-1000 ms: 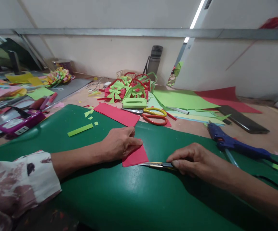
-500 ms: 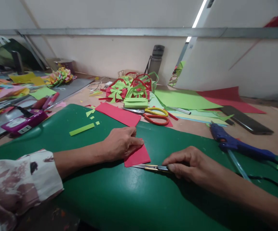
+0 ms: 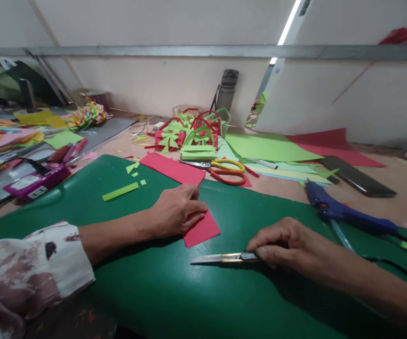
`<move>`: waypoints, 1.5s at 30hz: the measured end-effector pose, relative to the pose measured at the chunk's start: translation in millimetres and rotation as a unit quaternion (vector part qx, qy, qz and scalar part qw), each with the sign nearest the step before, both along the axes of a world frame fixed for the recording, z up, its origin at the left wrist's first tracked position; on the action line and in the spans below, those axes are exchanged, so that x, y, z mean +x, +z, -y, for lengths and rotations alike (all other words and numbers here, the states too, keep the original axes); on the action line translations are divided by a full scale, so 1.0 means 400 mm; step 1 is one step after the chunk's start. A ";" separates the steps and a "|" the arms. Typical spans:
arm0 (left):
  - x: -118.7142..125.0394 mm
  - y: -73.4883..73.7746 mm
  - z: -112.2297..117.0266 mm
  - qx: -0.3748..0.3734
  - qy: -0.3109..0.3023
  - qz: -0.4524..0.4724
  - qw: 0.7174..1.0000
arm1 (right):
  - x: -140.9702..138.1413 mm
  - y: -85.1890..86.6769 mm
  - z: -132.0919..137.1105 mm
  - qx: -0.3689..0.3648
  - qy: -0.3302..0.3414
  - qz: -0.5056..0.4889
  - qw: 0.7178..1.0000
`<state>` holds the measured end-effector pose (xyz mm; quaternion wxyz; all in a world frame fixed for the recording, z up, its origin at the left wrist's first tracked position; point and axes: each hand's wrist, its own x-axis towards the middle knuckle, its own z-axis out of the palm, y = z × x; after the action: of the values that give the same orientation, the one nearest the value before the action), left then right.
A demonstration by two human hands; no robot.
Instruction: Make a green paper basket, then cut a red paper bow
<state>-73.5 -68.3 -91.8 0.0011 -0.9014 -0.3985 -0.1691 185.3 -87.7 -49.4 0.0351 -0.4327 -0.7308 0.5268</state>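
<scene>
My left hand (image 3: 177, 210), its fingers bunched, grips and presses a small folded piece of red paper (image 3: 203, 231) against the green mat (image 3: 168, 296). Part of that paper is covered by the fingers. A box cutter (image 3: 224, 257) with a long blade is held in my closed right hand (image 3: 284, 242). Its blade points left, just below the paper's near edge and apart from it. A longer red paper strip (image 3: 172, 167) lies beyond my left hand, beside scissors (image 3: 228, 172) with yellow and orange handles.
A blue glue gun (image 3: 351, 214) and a dark phone (image 3: 358, 176) lie on the right. Red and green paper baskets (image 3: 192, 132) stand at the back before a bottle (image 3: 226, 94). A green strip (image 3: 120, 192) with scraps and a purple power socket (image 3: 37, 181) are leftward.
The box cutter has come away from the red paper's near edge, moving toward me with my right hand. My left hand stays on the paper.
</scene>
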 end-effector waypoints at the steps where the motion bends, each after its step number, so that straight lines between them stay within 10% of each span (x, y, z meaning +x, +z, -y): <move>1: 0.000 0.002 -0.001 0.001 -0.009 0.006 1.000 | 0.012 -0.002 -0.006 0.002 -0.020 -0.001 1.000; 6: 0.004 0.025 0.000 -0.011 -0.027 -0.024 0.999 | 0.050 -0.017 -0.031 0.028 -0.103 -0.026 0.994; 16: 0.034 0.061 0.040 -0.029 0.132 -0.144 0.980 | 0.072 -0.017 -0.029 0.043 -0.212 -0.102 0.971; 23: 0.012 0.123 0.012 -0.067 -0.094 -0.092 0.989 | 0.099 -0.020 -0.034 0.076 -0.252 -0.121 0.957; 28: 0.027 0.127 -0.029 -0.161 -0.146 -0.098 0.971 | 0.109 -0.015 -0.031 0.081 -0.259 -0.119 0.955; 38: 0.094 0.105 0.007 -0.088 0.073 -0.190 0.975 | 0.121 -0.021 -0.035 0.093 -0.241 -0.091 0.962; 45: 0.099 0.068 -0.004 -0.069 0.114 -0.168 0.977 | 0.117 -0.016 -0.032 0.103 -0.203 -0.058 0.972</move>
<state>-33.7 -66.8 -64.8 0.0252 -0.8633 -0.5038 0.0141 232.0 -74.9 -55.7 0.2275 -0.5347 -0.6750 0.4547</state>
